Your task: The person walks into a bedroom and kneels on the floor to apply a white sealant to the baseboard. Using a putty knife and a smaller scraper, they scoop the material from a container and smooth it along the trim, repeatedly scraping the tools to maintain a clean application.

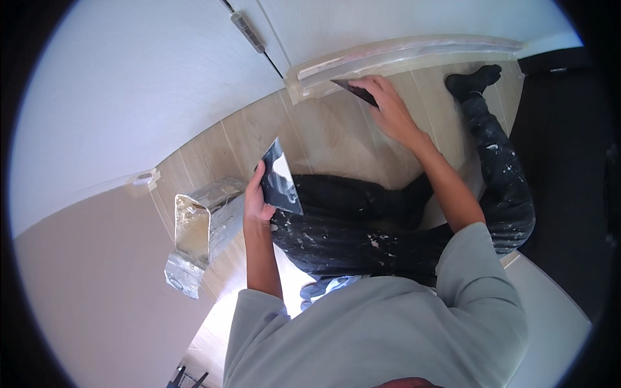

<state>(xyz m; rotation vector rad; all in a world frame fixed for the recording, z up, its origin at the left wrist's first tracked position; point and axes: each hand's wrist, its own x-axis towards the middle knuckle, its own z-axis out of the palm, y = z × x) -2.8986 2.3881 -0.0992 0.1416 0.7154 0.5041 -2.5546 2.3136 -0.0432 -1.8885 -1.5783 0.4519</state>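
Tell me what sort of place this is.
Probably an indoor room under renovation: what looks like masking tape lines part of the floor's edge, a white-smeared flat blade is in the left hand, and the black trousers are spattered white.

The person's left grip [257, 199] holds a dark flat plate [275, 191] bearing white paste [281, 169], beside black trousers [352, 242] flecked with pale spots. The right grip [388, 110] holds a thin dark blade [362, 94] near a taped strip [401, 56] along the wall's foot [446, 19]. A smeared, open-topped container [193, 227] sits on the plank floor [330, 132].
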